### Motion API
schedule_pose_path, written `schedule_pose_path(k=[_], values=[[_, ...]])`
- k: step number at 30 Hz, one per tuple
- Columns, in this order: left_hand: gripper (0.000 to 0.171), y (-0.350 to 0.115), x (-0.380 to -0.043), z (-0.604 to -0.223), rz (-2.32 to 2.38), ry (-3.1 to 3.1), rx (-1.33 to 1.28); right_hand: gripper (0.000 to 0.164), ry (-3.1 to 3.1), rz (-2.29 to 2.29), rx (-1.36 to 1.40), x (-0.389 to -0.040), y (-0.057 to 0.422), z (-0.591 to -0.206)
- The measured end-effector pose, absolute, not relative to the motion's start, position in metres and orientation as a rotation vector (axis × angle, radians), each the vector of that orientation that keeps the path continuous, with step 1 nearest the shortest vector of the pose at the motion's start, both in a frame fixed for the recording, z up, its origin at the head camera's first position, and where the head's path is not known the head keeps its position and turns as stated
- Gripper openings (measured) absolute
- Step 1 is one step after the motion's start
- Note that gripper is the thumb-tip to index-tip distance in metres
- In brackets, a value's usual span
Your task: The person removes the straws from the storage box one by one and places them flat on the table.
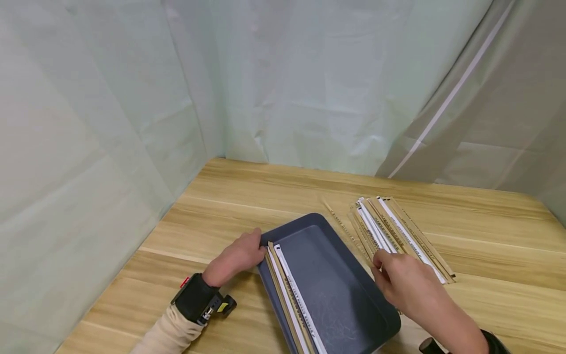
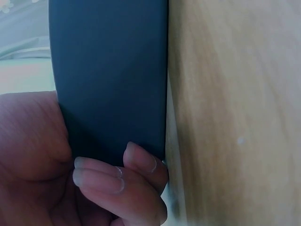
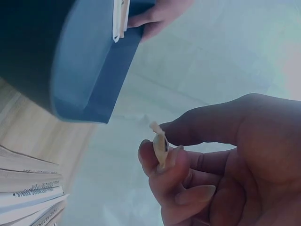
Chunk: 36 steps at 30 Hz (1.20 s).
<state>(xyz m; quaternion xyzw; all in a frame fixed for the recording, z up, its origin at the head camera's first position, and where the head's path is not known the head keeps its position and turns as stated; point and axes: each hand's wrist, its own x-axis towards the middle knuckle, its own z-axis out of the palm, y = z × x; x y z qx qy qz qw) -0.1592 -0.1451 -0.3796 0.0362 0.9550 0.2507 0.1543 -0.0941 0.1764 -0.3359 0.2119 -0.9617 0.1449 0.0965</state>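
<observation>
My left hand (image 1: pixel 243 251) grips the dark blue-grey tray (image 1: pixel 336 275) near its far left corner, fingers curled at its outer wall (image 2: pixel 113 84) in the left wrist view. Inside, along the tray's left side, lie several long wrapped chopsticks (image 1: pixel 297 300) in white and brown printed sleeves. Over the tray's right rim, my right hand (image 1: pixel 404 278) pinches one slim wrapped pair of chopsticks (image 1: pixel 347 230), which points away to the far left. Its wrapped end (image 3: pixel 161 146) shows between thumb and fingers in the right wrist view.
A pile of similar wrapped chopsticks (image 1: pixel 411 231), brown and white, lies on the wooden table (image 1: pixel 265 191) right of the tray, partly behind my right hand. Pale curtains (image 1: pixel 309 88) hang along the table's back and left edges.
</observation>
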Motion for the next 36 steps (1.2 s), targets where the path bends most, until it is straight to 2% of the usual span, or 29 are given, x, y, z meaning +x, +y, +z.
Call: schedule_pose_path(k=[26, 36], values=[[0.032, -0.144, -0.159, -0.380, 0.735, 2.727, 0.086, 0.013, -2.992, 0.441, 0.520, -0.115, 0.192, -0.353], [0.034, -0.144, -0.159, -0.379, 0.722, 2.726, 0.079, 0.019, -3.127, 0.430, 0.462, -0.126, 0.207, -0.359]])
